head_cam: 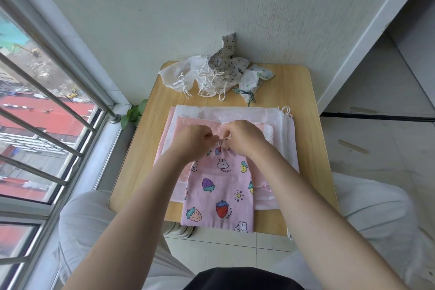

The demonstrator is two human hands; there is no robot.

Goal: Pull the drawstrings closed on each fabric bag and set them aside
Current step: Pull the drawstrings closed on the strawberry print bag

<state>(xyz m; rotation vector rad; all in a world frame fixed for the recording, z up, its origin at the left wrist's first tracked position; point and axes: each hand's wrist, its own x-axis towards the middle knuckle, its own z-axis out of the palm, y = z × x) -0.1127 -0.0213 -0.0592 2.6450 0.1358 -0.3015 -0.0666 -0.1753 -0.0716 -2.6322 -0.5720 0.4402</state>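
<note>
Head view: looks down on a small wooden table (pixel 299 110) set against a wall, with a window on the left.
Hidden: the mouth of the pink bag (pixel 219 190) sits under both hands, so how far it is gathered is hard to tell; only a short piece of cord (pixel 223 140) shows between the hands.
Cut off: the bag's lower edge hangs over the near table edge; the stack (pixel 280 148) of flat white and pink bags beneath it is largely covered.
Left hand (pixel 190 141): fingers curled, pinching the cord at the bag's top; fingertips are turned away from the camera.
Right hand (pixel 242 135): fingers curled and pinching the other end of the cord, close beside the left hand.
Arms: both forearms reach forward from the bottom of the frame and converge over the bag's top, wrists slightly bent down.
Pink bag: lies flat on the stack at the table's middle, printed with strawberries and rabbits.
Pile (pixel 211 73): several bags with tied cords, white, grey printed and leaf printed, heaped at the table's far edge by the wall.
Leaves (pixel 134 114): green, just left of the table by the window sill.
</note>
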